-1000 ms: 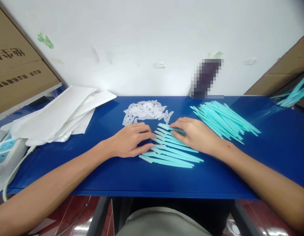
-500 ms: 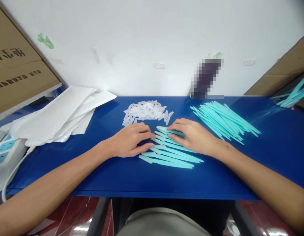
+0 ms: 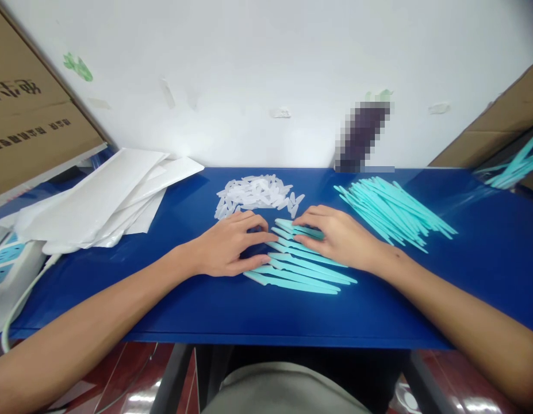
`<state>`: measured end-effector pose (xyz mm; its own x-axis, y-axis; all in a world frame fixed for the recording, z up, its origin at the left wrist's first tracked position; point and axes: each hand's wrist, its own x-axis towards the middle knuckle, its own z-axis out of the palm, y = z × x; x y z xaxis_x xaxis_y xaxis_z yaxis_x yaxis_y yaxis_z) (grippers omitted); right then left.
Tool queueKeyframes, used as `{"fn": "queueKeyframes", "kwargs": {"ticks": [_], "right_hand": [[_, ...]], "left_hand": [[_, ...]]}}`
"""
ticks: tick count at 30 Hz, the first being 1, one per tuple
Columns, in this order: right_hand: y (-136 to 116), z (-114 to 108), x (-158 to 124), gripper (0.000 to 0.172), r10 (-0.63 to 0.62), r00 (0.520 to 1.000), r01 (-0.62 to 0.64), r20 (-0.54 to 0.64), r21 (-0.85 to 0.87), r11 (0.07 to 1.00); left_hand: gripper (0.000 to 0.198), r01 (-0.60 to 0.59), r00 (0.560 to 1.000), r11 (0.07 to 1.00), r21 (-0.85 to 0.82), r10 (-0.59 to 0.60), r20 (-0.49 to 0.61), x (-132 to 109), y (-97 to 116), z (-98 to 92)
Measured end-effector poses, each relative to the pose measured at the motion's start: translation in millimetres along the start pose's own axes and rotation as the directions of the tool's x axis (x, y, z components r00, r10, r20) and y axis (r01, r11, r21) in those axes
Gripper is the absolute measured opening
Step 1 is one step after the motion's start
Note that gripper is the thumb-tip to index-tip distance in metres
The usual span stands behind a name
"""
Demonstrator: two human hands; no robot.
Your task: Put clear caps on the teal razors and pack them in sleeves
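Observation:
Several turquoise plastic knife-shaped pieces (image 3: 298,270) lie side by side in a row on the blue table (image 3: 206,299), tips pointing left. My left hand (image 3: 229,247) rests palm down at the left ends of the row, fingers stretched toward the tips. My right hand (image 3: 339,236) lies flat over the upper pieces of the row, fingers extended and pressing on them. Just behind both hands sits a heap of small clear plastic caps (image 3: 255,194).
A loose pile of more turquoise pieces (image 3: 391,210) lies at the right rear. White plastic bags (image 3: 106,195) are stacked at the left, with a power strip (image 3: 7,259) and cable beyond. Cardboard boxes (image 3: 29,115) flank both sides against the white wall.
My right hand has slid slightly left along the upper pieces of the row. My left hand's fingers have curled a little at the tips. The piles are unchanged.

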<state>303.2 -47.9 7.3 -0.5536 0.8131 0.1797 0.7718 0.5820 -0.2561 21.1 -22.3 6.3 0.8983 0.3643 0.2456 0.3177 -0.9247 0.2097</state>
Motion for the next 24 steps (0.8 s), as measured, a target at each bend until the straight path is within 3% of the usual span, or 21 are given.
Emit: {"fn": "queueKeyframes", "kwargs": {"ticks": [8, 12, 15, 20, 24], "right_hand": [[-3, -2, -3, 0.065, 0.044, 0.999, -0.044, -0.005, 0.061, 0.997], [-1, -1, -4, 0.066, 0.065, 0.998, -0.064, -0.001, 0.081, 0.995], [-2, -2, -4, 0.068, 0.06, 0.998, -0.06, 0.01, 0.084, 0.995], [-8, -6, -3, 0.085, 0.067, 0.997, -0.069, 0.038, 0.046, 0.997], [-14, -8, -4, 0.095, 0.049, 0.995, -0.048, 0.083, -0.016, 0.999]], "left_hand": [[0.041, -0.012, 1.0, 1.0, -0.002, 0.012, -0.013, 0, 1, -1.3], [0.042, -0.016, 1.0, 1.0, -0.012, 0.016, -0.013, 0, 2, -1.7], [0.048, -0.024, 1.0, 0.999, -0.038, 0.024, -0.008, -1, 2, -1.6], [0.066, -0.05, 0.999, 0.997, -0.067, 0.05, -0.002, -3, 2, -2.3], [0.069, -0.049, 0.999, 0.997, -0.055, 0.05, 0.02, -3, 3, -1.9]]}}
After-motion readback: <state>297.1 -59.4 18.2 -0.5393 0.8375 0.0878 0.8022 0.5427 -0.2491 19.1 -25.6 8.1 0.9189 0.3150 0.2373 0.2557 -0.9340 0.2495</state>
